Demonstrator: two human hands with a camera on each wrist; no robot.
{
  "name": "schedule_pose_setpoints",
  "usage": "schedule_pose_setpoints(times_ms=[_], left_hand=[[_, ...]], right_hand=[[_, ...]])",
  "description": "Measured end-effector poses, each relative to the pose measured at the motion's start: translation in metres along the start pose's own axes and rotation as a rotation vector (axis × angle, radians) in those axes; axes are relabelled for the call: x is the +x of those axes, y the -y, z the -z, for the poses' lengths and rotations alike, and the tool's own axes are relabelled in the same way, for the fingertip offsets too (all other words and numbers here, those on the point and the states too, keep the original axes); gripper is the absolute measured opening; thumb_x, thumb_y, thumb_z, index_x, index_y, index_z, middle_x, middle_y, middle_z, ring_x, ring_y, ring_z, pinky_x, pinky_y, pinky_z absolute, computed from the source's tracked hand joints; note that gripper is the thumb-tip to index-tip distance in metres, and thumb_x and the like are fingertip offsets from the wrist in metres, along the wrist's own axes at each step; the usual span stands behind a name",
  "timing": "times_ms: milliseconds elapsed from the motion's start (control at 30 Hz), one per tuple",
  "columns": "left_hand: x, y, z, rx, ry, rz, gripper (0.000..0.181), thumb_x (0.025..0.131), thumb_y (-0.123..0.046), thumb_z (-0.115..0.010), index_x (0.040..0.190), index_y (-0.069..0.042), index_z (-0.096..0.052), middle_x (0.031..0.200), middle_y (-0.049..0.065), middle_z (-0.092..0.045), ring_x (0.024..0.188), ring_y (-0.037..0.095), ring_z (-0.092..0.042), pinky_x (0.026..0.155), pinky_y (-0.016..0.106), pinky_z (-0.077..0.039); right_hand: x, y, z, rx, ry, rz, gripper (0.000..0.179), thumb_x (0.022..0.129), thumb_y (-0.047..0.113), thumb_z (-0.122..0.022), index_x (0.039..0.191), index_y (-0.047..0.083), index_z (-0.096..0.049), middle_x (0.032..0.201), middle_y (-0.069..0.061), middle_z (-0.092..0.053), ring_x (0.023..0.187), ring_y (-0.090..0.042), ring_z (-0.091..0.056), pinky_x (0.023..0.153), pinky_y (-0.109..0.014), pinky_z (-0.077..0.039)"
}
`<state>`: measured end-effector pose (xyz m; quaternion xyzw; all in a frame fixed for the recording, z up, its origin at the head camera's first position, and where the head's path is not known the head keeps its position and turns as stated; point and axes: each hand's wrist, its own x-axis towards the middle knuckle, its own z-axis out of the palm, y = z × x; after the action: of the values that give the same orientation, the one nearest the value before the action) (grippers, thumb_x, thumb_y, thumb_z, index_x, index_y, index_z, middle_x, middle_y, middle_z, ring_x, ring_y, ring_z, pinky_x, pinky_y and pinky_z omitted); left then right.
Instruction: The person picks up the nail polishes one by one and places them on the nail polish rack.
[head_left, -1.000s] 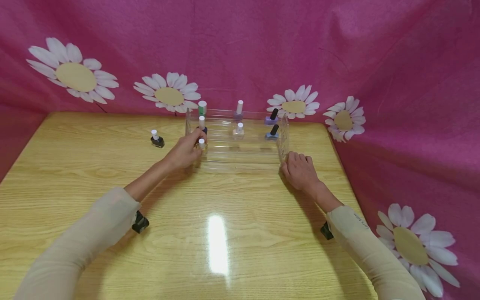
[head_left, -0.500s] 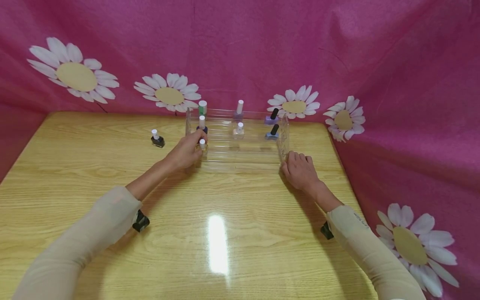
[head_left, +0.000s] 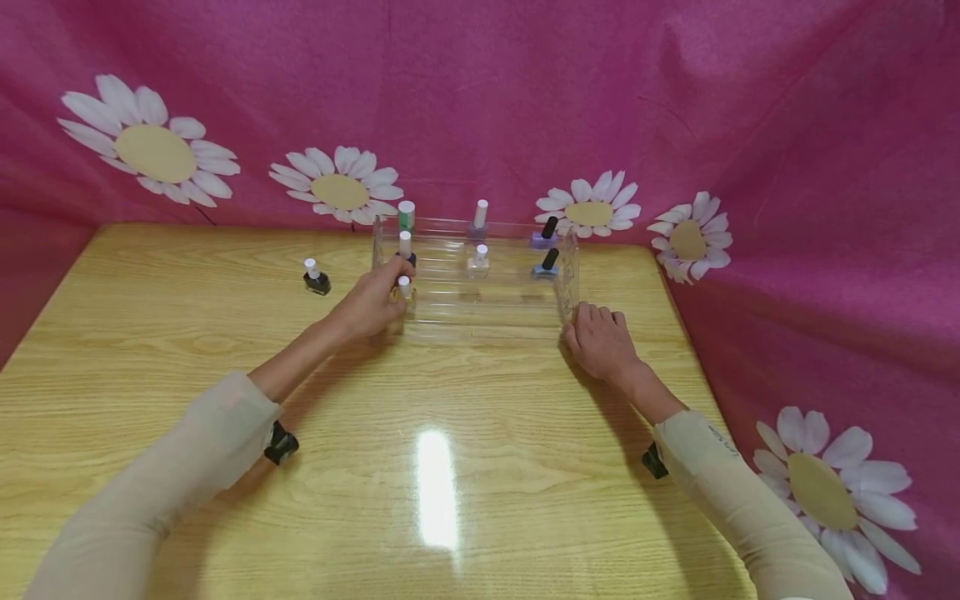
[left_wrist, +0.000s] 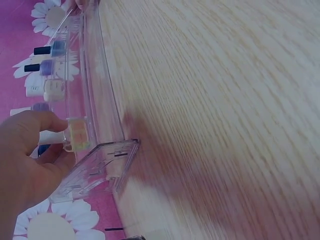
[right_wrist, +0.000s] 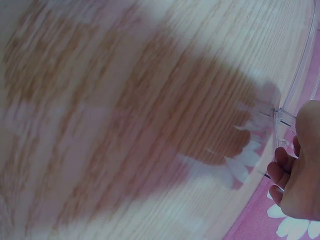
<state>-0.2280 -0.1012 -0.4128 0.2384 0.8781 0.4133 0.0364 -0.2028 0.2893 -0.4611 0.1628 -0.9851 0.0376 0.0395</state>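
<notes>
My left hand (head_left: 369, 302) pinches a nail polish bottle (left_wrist: 78, 134) with yellowish polish and a white cap between thumb and fingers. The bottle stands upright at the left end of a lower tier of the clear stepped display rack (head_left: 495, 332). Behind it are a dark blue bottle (head_left: 406, 247) and a green bottle (head_left: 406, 215), both white-capped. My right hand (head_left: 602, 342) grips the rack's right side panel near the front corner, its fingers curled. In the right wrist view, that corner of the rack (right_wrist: 278, 116) shows beside the thumb.
A black polish bottle (head_left: 317, 282) with a white cap stands on the wooden table (head_left: 360, 467), left of the rack. On the rack are a pale bottle (head_left: 477, 265), a blue bottle (head_left: 545, 267) and purple bottles. A pink flowered cloth (head_left: 480, 100) hangs close behind.
Hardly anything differs. The left hand stays at the yellowish bottle with only a tiny shift, and the right hand remains at the rack's side.
</notes>
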Motion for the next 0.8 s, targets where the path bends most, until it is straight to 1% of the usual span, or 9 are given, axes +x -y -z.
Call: schedule_pose_setpoints(times_ms=[100,200,267,333,433,567,667,733,800], left_hand=[[-0.003,-0.001,0.004,-0.022,0.004,0.024,0.040,0.087,0.010,-0.062,0.124,0.005,-0.047,0.127,0.025,-0.056,0.120,0.038,-0.053,0.099,0.051,-0.045],[-0.008,-0.002,0.008,-0.054,-0.001,0.049,0.039,0.089,0.008,-0.061,0.126,0.004,-0.048,0.129,0.023,-0.056,0.123,0.038,-0.051,0.103,0.050,-0.043],[-0.012,-0.003,0.012,-0.071,-0.018,0.057,0.037,0.090,0.006,-0.060,0.126,0.003,-0.048,0.128,0.022,-0.056,0.123,0.036,-0.051,0.104,0.049,-0.043],[-0.016,-0.001,0.016,-0.091,-0.050,0.044,0.036,0.091,0.007,-0.058,0.126,0.004,-0.048,0.126,0.023,-0.057,0.122,0.036,-0.052,0.103,0.048,-0.044],[-0.022,0.003,0.023,-0.119,-0.130,0.021,0.035,0.092,0.007,-0.056,0.126,0.007,-0.049,0.122,0.024,-0.058,0.116,0.036,-0.055,0.099,0.048,-0.048],[-0.031,0.009,0.035,-0.162,-0.288,0.010,0.035,0.092,0.008,-0.058,0.126,0.007,-0.049,0.117,0.023,-0.058,0.111,0.037,-0.057,0.095,0.046,-0.051],[-0.038,0.017,0.043,-0.180,-0.402,0.029,0.039,0.091,0.008,-0.061,0.127,0.008,-0.047,0.120,0.022,-0.056,0.110,0.035,-0.057,0.093,0.042,-0.051],[-0.042,0.023,0.048,-0.199,-0.451,0.061,0.042,0.091,0.008,-0.061,0.129,0.008,-0.044,0.125,0.022,-0.052,0.112,0.035,-0.054,0.095,0.043,-0.050],[-0.044,0.029,0.051,-0.211,-0.486,0.102,0.045,0.091,0.008,-0.061,0.131,0.009,-0.041,0.128,0.023,-0.049,0.113,0.035,-0.051,0.098,0.046,-0.048]], right_hand=[[0.000,0.000,0.000,-0.001,-0.005,0.002,0.025,0.105,0.024,-0.038,0.093,0.003,-0.042,0.083,-0.013,-0.046,0.082,-0.037,-0.048,0.076,-0.050,-0.036],[0.000,0.001,0.000,0.004,0.001,0.001,0.025,0.105,0.024,-0.038,0.093,0.003,-0.041,0.083,-0.013,-0.045,0.082,-0.037,-0.048,0.076,-0.050,-0.036],[0.000,0.001,0.001,0.005,0.007,-0.002,0.025,0.105,0.024,-0.037,0.093,0.003,-0.041,0.083,-0.013,-0.045,0.083,-0.038,-0.048,0.076,-0.050,-0.035],[-0.001,0.001,0.001,0.006,0.014,-0.006,0.025,0.105,0.024,-0.037,0.093,0.003,-0.041,0.084,-0.013,-0.045,0.083,-0.038,-0.048,0.076,-0.050,-0.035],[-0.001,0.001,0.002,0.007,0.014,-0.007,0.025,0.105,0.024,-0.036,0.093,0.003,-0.041,0.084,-0.013,-0.045,0.084,-0.038,-0.048,0.077,-0.050,-0.035],[0.000,0.002,0.002,0.008,0.009,-0.004,0.024,0.105,0.023,-0.037,0.093,0.002,-0.042,0.084,-0.014,-0.046,0.084,-0.038,-0.049,0.076,-0.050,-0.035],[0.000,0.002,0.002,0.004,0.006,-0.003,0.024,0.105,0.023,-0.039,0.093,0.002,-0.042,0.083,-0.013,-0.045,0.083,-0.037,-0.049,0.076,-0.050,-0.036],[0.000,0.002,0.002,0.001,0.004,-0.003,0.025,0.105,0.024,-0.040,0.092,0.003,-0.042,0.082,-0.013,-0.045,0.081,-0.037,-0.048,0.075,-0.049,-0.035],[0.000,0.002,0.001,0.001,0.001,-0.004,0.025,0.105,0.024,-0.040,0.092,0.003,-0.042,0.081,-0.013,-0.044,0.080,-0.036,-0.048,0.074,-0.049,-0.035]])
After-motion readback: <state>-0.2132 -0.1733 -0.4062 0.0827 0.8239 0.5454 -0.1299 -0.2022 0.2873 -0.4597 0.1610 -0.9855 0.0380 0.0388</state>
